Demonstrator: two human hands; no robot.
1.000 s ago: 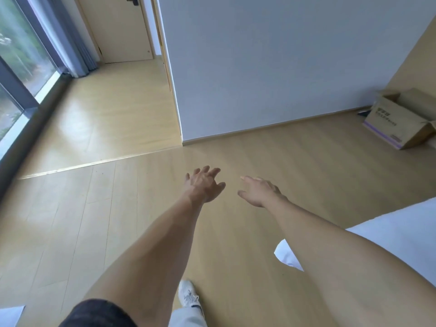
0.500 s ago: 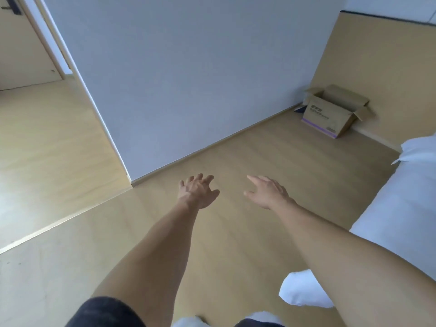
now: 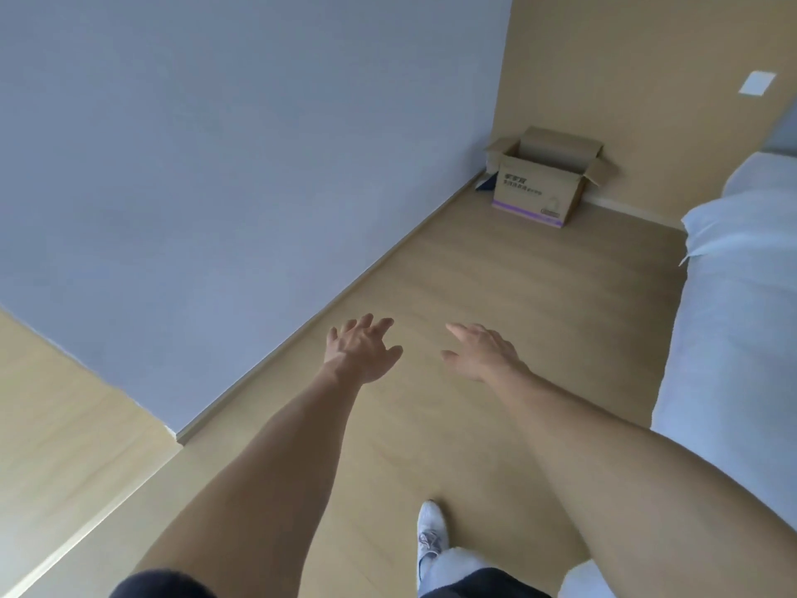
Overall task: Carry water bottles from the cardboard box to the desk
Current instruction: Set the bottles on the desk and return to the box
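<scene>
Far ahead by the wall sits the cardboard box (image 3: 544,179), flaps open. Both my left hand (image 3: 361,350) and right hand (image 3: 483,351) reach out, fingers spread, holding nothing.

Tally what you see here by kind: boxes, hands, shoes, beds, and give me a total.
Cardboard box: 1
Hands: 2, left hand and right hand, both empty
White shoe: 1
Bed: 1
Total: 5
No water bottles show.
</scene>
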